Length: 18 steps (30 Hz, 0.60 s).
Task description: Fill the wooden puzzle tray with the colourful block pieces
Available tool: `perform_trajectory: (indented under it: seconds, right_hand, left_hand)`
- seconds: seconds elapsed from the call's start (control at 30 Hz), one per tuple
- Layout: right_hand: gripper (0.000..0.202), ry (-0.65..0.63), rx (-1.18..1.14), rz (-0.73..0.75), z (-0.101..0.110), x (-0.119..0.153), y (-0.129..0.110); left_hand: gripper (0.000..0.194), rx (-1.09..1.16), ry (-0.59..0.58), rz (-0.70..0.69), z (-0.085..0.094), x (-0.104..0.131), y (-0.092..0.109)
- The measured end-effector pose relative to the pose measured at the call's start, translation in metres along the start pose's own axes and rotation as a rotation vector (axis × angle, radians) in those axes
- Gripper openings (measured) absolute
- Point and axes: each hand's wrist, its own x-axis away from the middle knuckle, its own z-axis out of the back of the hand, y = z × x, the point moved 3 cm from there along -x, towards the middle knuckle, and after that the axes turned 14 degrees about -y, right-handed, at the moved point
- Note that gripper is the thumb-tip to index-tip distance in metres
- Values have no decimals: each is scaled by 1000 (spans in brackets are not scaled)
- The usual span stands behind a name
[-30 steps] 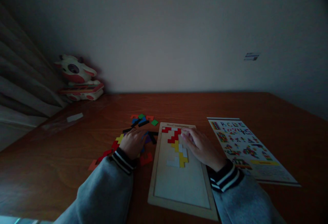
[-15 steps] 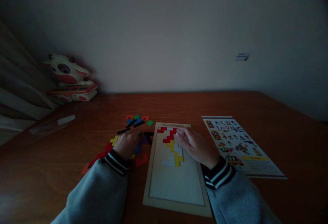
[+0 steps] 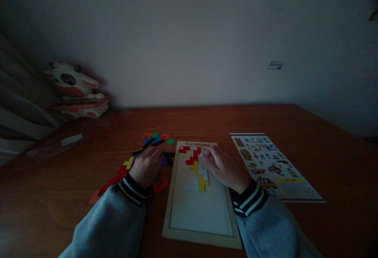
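Note:
My left hand (image 3: 147,165) is over a loose pile of coloured puzzle pieces (image 3: 128,162). Its fingers are curled close together, and whatever lies under the fingertips is hidden. To the right lies a shallow wooden puzzle board (image 3: 201,214) with red, yellow and white pieces fitted in its upper part. My right hand (image 3: 223,167) rests over the board's upper right side, thumb and fingers bent together beside a red piece (image 3: 193,157). I cannot make out what is between those fingers. A yellow piece (image 3: 203,183) and a white piece (image 3: 191,186) sit lower on the board.
A printed pattern sheet (image 3: 274,163) lies right of the board. Black strips (image 3: 169,159), green pieces (image 3: 171,141) and orange pieces (image 3: 161,185) are scattered around my left hand. A cow-shaped toy keyboard (image 3: 78,92) stands at the back left, near a curtain (image 3: 26,104).
My left hand has shifted slightly over the pile, its fingers a little more curled. My right hand stays in place on the board. The whole view has slid slightly left.

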Motion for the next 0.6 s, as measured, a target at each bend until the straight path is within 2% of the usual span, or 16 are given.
perform_trajectory:
  seconds: [0.13, 0.27, 0.43, 0.6]
  right_hand:
    - [37, 5, -6, -1, 1, 0, 0]
    - [37, -10, -17, -7, 0, -1, 0]
    - [38, -10, -5, 0, -1, -1, 2]
    - [37, -6, 24, -11, 0, 0, 1]
  left_hand:
    - [29, 161, 82, -76, 10, -1, 21]
    - [25, 308, 135, -163, 13, -1, 36]
    - [19, 416, 92, -197, 9, -4, 43]
    - [18, 522, 45, -160, 9, -5, 47]
